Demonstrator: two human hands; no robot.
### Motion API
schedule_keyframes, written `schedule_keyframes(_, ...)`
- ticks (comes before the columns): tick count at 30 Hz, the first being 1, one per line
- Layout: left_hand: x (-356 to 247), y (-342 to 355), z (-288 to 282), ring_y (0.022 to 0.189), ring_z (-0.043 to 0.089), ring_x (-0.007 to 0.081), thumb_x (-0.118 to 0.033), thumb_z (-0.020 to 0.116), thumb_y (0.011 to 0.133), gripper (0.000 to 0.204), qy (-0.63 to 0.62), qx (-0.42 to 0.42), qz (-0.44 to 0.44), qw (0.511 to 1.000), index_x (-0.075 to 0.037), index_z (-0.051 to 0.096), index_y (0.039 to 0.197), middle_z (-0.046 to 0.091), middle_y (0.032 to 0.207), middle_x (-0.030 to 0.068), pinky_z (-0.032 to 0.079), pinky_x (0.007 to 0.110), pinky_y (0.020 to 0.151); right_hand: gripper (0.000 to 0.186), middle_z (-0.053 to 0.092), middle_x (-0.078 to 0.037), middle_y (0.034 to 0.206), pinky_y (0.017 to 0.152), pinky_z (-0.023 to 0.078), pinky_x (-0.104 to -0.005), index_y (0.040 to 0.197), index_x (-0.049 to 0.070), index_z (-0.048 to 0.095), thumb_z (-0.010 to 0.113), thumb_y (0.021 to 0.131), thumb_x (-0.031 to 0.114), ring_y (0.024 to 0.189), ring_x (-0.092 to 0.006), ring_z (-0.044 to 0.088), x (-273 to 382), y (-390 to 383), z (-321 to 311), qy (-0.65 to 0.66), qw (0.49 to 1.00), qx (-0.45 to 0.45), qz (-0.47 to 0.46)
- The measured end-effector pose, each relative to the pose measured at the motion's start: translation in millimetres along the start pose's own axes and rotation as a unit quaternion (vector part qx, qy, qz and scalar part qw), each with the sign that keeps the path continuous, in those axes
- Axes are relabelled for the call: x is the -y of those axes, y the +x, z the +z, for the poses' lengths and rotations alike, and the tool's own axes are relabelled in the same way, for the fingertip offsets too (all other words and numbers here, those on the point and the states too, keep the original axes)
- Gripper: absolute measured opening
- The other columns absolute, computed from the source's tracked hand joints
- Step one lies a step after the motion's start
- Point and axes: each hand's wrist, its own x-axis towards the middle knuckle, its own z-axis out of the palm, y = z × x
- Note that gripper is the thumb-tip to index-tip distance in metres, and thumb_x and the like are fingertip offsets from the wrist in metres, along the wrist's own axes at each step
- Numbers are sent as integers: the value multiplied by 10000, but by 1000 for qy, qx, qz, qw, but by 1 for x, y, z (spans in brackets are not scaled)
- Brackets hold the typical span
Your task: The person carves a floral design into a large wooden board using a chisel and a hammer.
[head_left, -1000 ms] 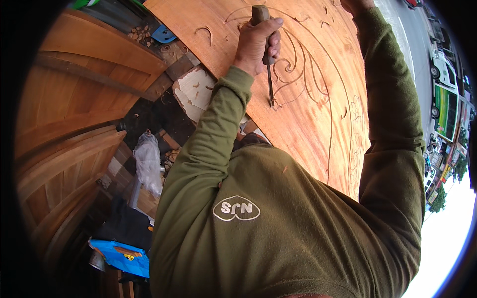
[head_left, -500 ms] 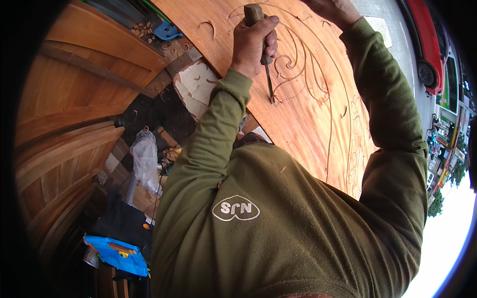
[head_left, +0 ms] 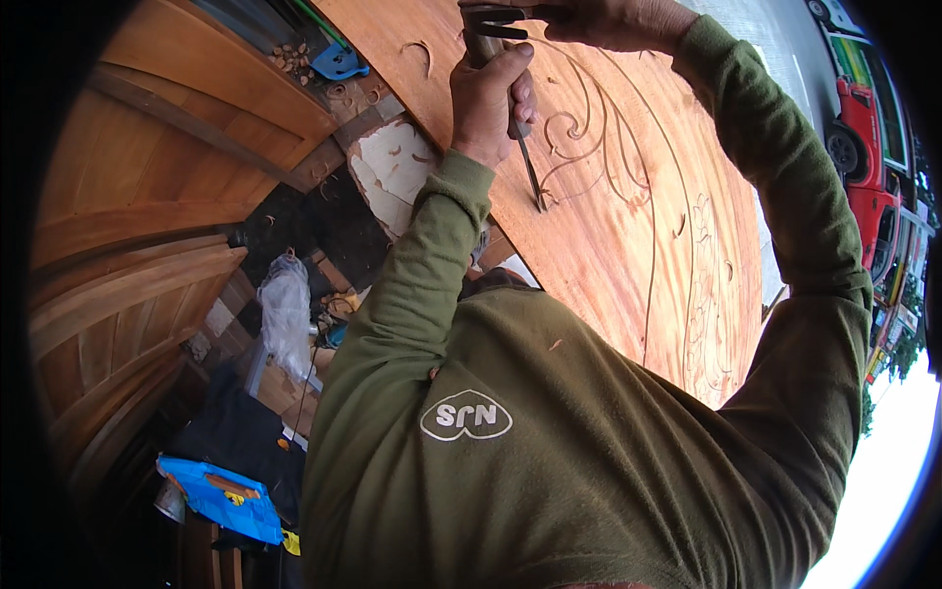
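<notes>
My left hand [head_left: 486,110] is closed around the wooden handle of a chisel [head_left: 531,169]. The chisel leans, and its thin dark blade meets a curling carved line near the edge of a reddish wooden panel [head_left: 599,265]. At the top of the picture, my right hand [head_left: 623,22] grips a claw hammer [head_left: 496,22]. The hammer's metal head is at the butt of the chisel handle; whether they touch, I cannot tell. Scrolls and leaf shapes are cut into the panel, with a few curled shavings on it.
Panelled wooden doors [head_left: 147,187] lean at the left. A blue dustpan [head_left: 339,61], a pale broken board [head_left: 392,172], a clear plastic bag [head_left: 285,319] and a blue container [head_left: 224,499] lie below the panel. Beyond it on the right, a red vehicle [head_left: 868,187] stands on a road.
My right hand has come down and left, bringing the hammer head into view at the chisel's butt. My left hand and the chisel have barely shifted. Another vehicle now shows beyond the red one.
</notes>
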Motion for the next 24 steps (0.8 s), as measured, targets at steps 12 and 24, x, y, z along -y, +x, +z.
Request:
schedule_keyframes(12,-3,-17,-1,414,453,110,-195,752,902,219,-8,-32,44,998,-114,561,831,487,591,-13,379,299,398,695,712,-219,1138,873,529,-425,1547,279,495,639,906,55,940,-369,693,10,11,4,-64,990,-10,-122)
schedule_keyframes(24,-1,-46,-3,447,421,99,-236,740,916,232,-1,-93,102,990,-125,549,846,447,605,-28,397,289,446,705,707,-250,1093,871,554,-455,1542,253,492,578,895,-15,943,-404,696,39,8,24,-26,996,-8,-84)
